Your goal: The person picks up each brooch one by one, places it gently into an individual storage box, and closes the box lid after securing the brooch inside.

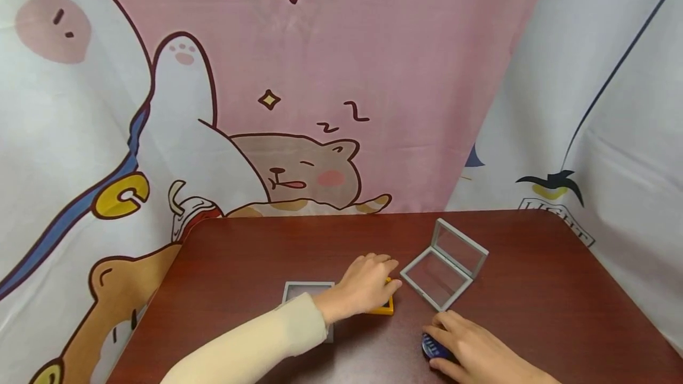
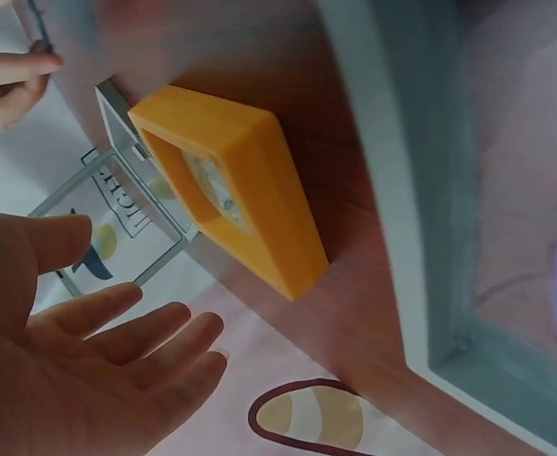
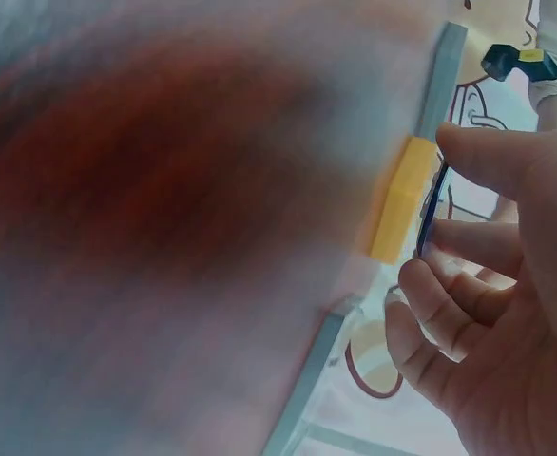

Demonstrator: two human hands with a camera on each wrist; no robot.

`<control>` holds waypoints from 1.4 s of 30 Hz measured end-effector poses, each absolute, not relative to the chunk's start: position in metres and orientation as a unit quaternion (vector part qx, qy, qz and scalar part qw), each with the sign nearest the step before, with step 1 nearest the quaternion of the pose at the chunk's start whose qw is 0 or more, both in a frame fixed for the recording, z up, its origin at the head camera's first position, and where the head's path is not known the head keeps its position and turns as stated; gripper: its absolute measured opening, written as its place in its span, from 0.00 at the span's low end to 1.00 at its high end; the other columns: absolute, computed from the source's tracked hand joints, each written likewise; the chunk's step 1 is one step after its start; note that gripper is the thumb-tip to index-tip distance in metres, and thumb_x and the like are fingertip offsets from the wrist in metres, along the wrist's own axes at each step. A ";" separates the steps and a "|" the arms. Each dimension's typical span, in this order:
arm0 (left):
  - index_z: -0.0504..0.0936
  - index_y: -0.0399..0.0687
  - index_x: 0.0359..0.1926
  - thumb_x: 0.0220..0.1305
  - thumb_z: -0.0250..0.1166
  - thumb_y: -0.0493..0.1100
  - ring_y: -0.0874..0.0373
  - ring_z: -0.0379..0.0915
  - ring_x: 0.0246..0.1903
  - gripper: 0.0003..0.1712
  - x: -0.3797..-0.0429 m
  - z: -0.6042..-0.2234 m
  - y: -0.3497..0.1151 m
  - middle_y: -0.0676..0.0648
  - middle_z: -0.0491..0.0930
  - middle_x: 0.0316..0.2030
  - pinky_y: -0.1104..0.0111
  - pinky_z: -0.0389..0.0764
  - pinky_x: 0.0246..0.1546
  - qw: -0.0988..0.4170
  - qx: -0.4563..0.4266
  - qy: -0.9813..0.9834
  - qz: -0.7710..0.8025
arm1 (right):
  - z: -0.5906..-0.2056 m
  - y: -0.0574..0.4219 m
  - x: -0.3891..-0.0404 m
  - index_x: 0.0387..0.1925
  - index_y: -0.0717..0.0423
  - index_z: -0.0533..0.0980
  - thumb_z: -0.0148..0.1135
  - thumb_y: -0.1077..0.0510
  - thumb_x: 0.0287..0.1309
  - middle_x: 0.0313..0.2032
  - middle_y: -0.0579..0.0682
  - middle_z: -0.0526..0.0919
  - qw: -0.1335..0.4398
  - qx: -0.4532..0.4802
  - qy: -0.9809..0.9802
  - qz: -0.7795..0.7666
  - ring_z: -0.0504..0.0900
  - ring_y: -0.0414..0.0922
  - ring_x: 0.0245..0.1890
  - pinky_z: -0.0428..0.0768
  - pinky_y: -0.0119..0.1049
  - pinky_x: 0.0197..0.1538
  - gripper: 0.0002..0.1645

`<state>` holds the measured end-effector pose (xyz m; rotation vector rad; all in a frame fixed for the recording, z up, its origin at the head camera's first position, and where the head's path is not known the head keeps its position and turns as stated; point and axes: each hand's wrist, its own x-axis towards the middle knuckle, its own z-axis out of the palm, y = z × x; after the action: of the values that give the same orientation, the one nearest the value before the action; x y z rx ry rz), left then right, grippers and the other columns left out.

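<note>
Just before the near corner of the open grey frame, the thin blue disc, pinched in the right hand, seems light, stiff, maybe slippery, so its rim suits holding, while the left hand has its fingers apart.

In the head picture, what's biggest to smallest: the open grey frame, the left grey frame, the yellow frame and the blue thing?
1. Open grey frame
2. Left grey frame, partly behind the sleeve
3. Yellow frame and blue thing: both partly covered, so unsure
</note>
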<state>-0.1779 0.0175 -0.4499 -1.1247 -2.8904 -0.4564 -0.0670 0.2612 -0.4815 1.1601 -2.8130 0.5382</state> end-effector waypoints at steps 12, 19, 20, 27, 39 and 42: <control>0.85 0.43 0.60 0.74 0.66 0.51 0.53 0.85 0.48 0.22 -0.206 -0.459 0.044 0.48 0.87 0.53 0.61 0.81 0.47 -0.006 -0.353 -0.927 -0.122 | -0.465 0.275 -0.065 0.58 0.53 0.83 0.67 0.38 0.68 0.50 0.37 0.73 0.000 0.298 -0.941 0.162 0.72 0.35 0.47 0.81 0.33 0.42 0.29; 0.89 0.49 0.38 0.73 0.67 0.52 0.54 0.79 0.40 0.13 -0.215 -0.463 0.055 0.51 0.86 0.36 0.62 0.77 0.42 -0.015 -0.333 -0.936 -0.112 | -0.461 0.280 -0.066 0.57 0.53 0.83 0.71 0.40 0.65 0.51 0.35 0.73 0.031 0.280 -0.947 0.152 0.73 0.35 0.48 0.81 0.33 0.42 0.28; 0.88 0.50 0.33 0.73 0.67 0.52 0.54 0.77 0.38 0.14 -0.216 -0.463 0.056 0.51 0.84 0.33 0.62 0.77 0.42 -0.016 -0.330 -0.937 -0.112 | -0.461 0.281 -0.066 0.57 0.53 0.83 0.72 0.41 0.65 0.51 0.35 0.73 0.037 0.280 -0.947 0.151 0.73 0.35 0.48 0.81 0.32 0.42 0.27; 0.78 0.53 0.17 0.72 0.68 0.50 0.56 0.72 0.32 0.23 -0.221 -0.466 0.063 0.55 0.76 0.22 0.65 0.74 0.36 -0.019 -0.326 -0.938 -0.118 | -0.461 0.285 -0.065 0.54 0.52 0.84 0.76 0.44 0.61 0.48 0.35 0.72 0.070 0.270 -0.948 0.153 0.72 0.32 0.45 0.80 0.30 0.39 0.25; 0.76 0.51 0.19 0.71 0.70 0.47 0.62 0.70 0.20 0.22 -0.224 -0.465 0.078 0.55 0.71 0.16 0.69 0.71 0.22 -0.064 -0.316 -0.939 -0.117 | -0.461 0.291 -0.069 0.55 0.52 0.83 0.81 0.48 0.53 0.48 0.34 0.72 0.137 0.292 -0.935 0.151 0.70 0.31 0.45 0.77 0.27 0.40 0.28; 0.78 0.51 0.21 0.70 0.71 0.46 0.61 0.72 0.22 0.20 -0.222 -0.465 0.082 0.55 0.74 0.18 0.68 0.74 0.23 -0.063 -0.320 -0.939 -0.110 | -0.461 0.292 -0.069 0.54 0.52 0.84 0.82 0.49 0.53 0.48 0.35 0.73 0.139 0.290 -0.934 0.154 0.70 0.31 0.45 0.78 0.27 0.40 0.28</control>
<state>-0.2219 0.0817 -0.4653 -1.0485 -3.0733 -0.3600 -0.0691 0.2920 -0.4612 0.8381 -2.7017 0.4459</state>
